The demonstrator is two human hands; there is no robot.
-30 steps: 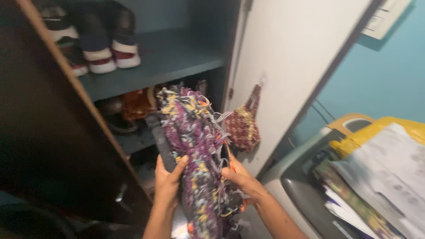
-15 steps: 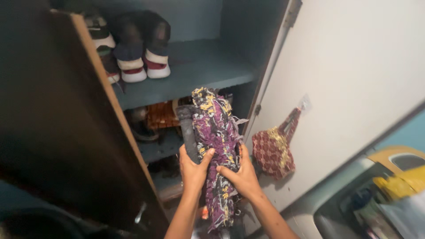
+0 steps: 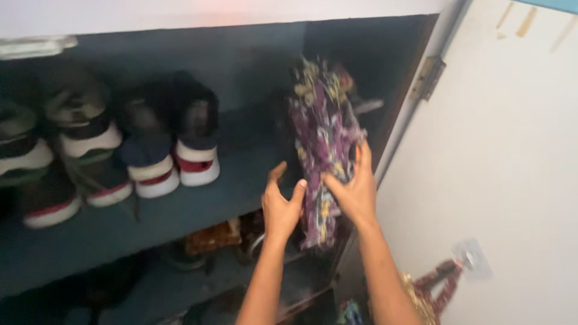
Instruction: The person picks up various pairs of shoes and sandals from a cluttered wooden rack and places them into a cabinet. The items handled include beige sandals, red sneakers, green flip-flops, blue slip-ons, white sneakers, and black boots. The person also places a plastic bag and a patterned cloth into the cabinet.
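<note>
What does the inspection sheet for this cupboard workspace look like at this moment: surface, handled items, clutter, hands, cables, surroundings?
Surface: blue-grey cupboard shelf, partly bare.
Job's things: purple patterned fabric bundle, upright at the shelf's right end.
Clutter: sneakers with white soles in a row on the left; brownish items on the lower shelf, blurred.
Hands: right hand grips the bundle; left hand open, thumb against the bundle's lower part.
Cables: nothing seen.
Surroundings: open white cupboard door with a hinge; a patterned pouch hangs from a clear hook on it.
</note>
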